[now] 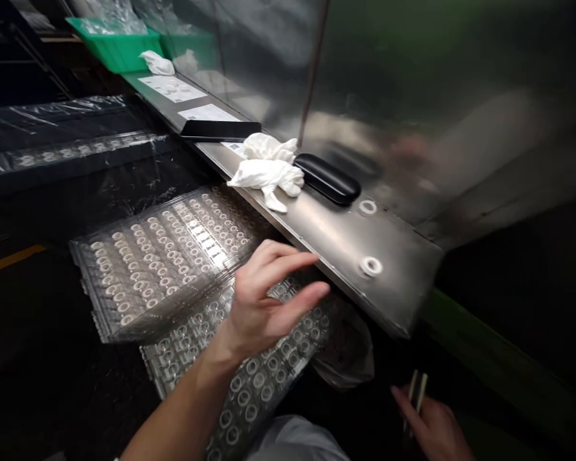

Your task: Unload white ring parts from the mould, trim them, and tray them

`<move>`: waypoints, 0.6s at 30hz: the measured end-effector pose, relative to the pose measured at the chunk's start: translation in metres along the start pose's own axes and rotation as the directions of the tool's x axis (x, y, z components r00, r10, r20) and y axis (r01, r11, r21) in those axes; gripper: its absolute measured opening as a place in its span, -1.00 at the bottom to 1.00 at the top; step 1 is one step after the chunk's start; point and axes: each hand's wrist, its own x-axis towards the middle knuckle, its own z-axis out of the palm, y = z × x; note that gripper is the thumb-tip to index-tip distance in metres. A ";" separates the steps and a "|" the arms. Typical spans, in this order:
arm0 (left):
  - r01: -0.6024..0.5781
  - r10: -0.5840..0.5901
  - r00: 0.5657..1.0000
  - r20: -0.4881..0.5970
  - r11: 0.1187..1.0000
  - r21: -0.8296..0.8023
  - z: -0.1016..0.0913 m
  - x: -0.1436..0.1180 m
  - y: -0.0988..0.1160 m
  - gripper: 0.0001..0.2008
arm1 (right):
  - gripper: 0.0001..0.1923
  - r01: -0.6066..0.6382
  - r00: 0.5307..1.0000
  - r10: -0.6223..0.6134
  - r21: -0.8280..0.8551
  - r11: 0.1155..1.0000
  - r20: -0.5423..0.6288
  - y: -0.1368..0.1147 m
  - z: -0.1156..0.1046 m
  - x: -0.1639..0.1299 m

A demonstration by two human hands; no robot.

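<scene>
My left hand (264,294) hovers over the clear plastic trays, near the front edge of the metal shelf. Its thumb and fingers are apart and nothing is between them. At the lower right, my right hand (436,426) is closed around tweezers (416,392), whose two pale prongs point up. Two small white rings lie on the shelf, a nearer ring (371,266) and a farther ring (367,207). Rows of rings fill the left tray (158,256). Below my left forearm, another tray (249,394) holds more ring-shaped pieces.
The metal shelf (326,234) runs along a shiny metal wall. On it are a black case (327,178), crumpled white gloves (269,173), a black tray-like piece (221,130) and printed sheets (171,88). A green bin (120,48) with clear bags stands at the far end.
</scene>
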 end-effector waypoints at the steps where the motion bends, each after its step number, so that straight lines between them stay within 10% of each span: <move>1: -0.090 0.086 0.991 0.100 0.995 0.036 0.008 0.009 0.014 -0.56 | -0.40 0.053 0.998 -0.053 0.013 0.999 -0.015 -0.003 -0.005 0.002; 4: -0.187 0.085 0.916 0.391 0.955 0.231 0.030 0.044 0.025 -0.41 | -0.42 0.175 0.984 -0.172 0.045 0.984 -0.055 -0.012 -0.016 0.002; 8: -0.117 -0.049 0.826 0.562 0.959 0.257 0.037 0.072 0.020 -0.69 | -0.41 0.252 0.967 -0.246 0.121 0.960 -0.066 -0.012 -0.028 -0.009; 13: -0.248 0.193 0.907 0.375 0.963 0.104 0.055 0.035 0.064 -0.66 | -0.45 0.305 0.952 -0.291 0.324 0.896 -0.093 -0.031 -0.055 -0.033; 18: -0.252 0.257 0.942 0.217 0.966 -0.053 0.103 -0.028 0.120 -0.65 | -0.58 0.387 0.873 -0.475 0.748 0.538 -0.110 -0.076 -0.087 -0.055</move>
